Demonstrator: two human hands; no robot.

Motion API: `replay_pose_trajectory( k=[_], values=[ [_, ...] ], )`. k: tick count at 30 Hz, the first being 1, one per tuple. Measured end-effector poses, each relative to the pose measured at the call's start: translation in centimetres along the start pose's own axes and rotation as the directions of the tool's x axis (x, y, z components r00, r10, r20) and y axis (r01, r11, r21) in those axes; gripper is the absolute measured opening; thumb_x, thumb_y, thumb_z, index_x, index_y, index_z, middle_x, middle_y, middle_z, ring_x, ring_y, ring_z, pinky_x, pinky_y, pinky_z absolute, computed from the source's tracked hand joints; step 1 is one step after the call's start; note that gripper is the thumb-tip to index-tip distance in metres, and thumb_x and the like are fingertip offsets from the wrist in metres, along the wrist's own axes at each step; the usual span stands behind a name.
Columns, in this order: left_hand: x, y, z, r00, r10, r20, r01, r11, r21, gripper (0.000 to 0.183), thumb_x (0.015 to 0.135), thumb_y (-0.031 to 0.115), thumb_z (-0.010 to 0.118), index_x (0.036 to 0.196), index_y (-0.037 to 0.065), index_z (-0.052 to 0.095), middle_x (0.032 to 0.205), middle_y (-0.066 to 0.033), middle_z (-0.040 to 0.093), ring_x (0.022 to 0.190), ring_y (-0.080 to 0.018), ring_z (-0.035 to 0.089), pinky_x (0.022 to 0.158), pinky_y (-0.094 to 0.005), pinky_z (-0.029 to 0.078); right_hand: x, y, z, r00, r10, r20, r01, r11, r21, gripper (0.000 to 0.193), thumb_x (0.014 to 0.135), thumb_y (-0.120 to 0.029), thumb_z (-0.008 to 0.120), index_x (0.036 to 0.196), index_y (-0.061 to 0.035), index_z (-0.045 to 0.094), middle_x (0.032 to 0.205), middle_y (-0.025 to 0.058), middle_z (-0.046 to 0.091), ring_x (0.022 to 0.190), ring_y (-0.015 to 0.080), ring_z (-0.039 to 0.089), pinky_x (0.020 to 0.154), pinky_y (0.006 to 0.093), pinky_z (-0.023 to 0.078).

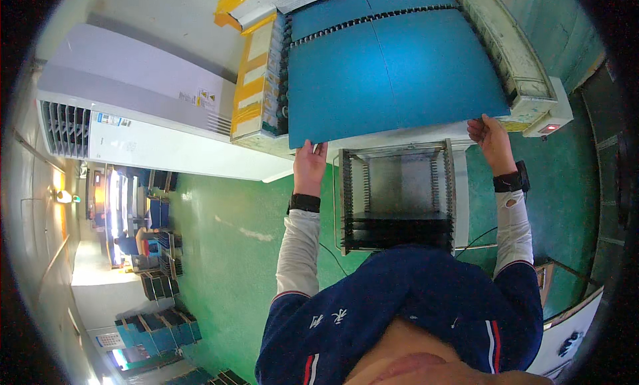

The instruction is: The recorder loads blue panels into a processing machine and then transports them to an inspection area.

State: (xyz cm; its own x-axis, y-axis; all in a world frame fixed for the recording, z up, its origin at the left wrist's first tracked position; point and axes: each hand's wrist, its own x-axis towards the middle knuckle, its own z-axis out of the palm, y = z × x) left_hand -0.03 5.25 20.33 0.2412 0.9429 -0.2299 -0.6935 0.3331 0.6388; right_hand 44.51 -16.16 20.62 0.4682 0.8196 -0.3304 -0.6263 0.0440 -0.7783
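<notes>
A wide, flat blue panel (339,85) lies on the bed of a roller conveyor machine, its near edge reaching out over the machine's front. A thin line runs down its middle; I cannot tell whether it is one sheet or two side by side. At the near left corner, my left hand (310,166) pinches the edge with its fingertips. My right hand (494,142) is closed on the same edge near the right corner. Beyond a row of black rollers (373,16), more blue panel (329,13) is visible. Most of the bed is hidden beneath the panels.
Between my arms and my body stands a slotted metal rack (345,198) with dark boards low inside. A tall white air-conditioner-like unit (160,142) stands left of the machine. A small red-lit switch (550,128) is at the machine's right corner. Racks of panels (160,332) line the left.
</notes>
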Motion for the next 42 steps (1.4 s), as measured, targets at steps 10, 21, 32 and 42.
replay_pose_trajectory(
  k=[10,21,32,42],
  values=[
    [0.7,0.0,0.5,1.000,0.018,0.026,-0.020,0.999,0.047,0.025,0.094,0.006,0.052,0.119,0.006,0.052,0.117,-0.0104,0.056,0.110,-0.0275,0.052,0.101,-0.0444,0.045,0.8,-0.3,0.3,0.999,-0.007,-0.047,0.007,1.000,0.001,0.023,0.096,-0.025,0.052,0.094,-0.0026,0.058,0.091,0.0128,0.068,0.080,0.0231,0.065,0.073,0.0347,0.053],
    [1.6,0.2,-0.8,0.998,-0.005,0.055,0.003,1.000,0.027,0.028,0.097,0.005,0.048,0.125,0.005,0.045,0.126,-0.0130,0.050,0.113,-0.0290,0.051,0.101,-0.0451,0.045,1.4,-0.1,0.0,0.999,0.002,-0.054,-0.006,0.997,-0.078,0.023,0.095,-0.026,0.055,0.092,-0.0037,0.061,0.084,0.0101,0.068,0.074,0.0201,0.065,0.067,0.0314,0.052],
    [-2.8,-0.2,-4.4,0.999,-0.032,0.025,0.031,0.999,0.044,0.019,0.092,0.010,0.060,0.106,0.001,0.052,0.107,-0.0158,0.057,0.104,-0.0326,0.057,0.096,-0.0474,0.050,-0.5,0.8,-0.4,0.995,-0.034,0.096,0.055,0.973,-0.223,0.024,0.095,-0.028,0.058,0.099,-0.0051,0.064,0.087,0.0065,0.067,0.077,0.0161,0.064,0.068,0.0270,0.050],
    [-16.0,-2.2,-13.9,0.883,-0.137,-0.449,0.238,0.955,0.178,0.028,0.095,0.007,0.052,0.121,-0.004,0.046,0.107,-0.0169,0.057,0.101,-0.0319,0.059,0.092,-0.0405,0.052,-10.4,15.9,4.5,0.746,0.424,0.513,0.344,0.414,-0.843,0.027,0.086,-0.024,0.066,0.103,-0.0030,0.065,0.100,0.0109,0.067,0.094,0.0234,0.063,0.083,0.0341,0.048]
  ],
)
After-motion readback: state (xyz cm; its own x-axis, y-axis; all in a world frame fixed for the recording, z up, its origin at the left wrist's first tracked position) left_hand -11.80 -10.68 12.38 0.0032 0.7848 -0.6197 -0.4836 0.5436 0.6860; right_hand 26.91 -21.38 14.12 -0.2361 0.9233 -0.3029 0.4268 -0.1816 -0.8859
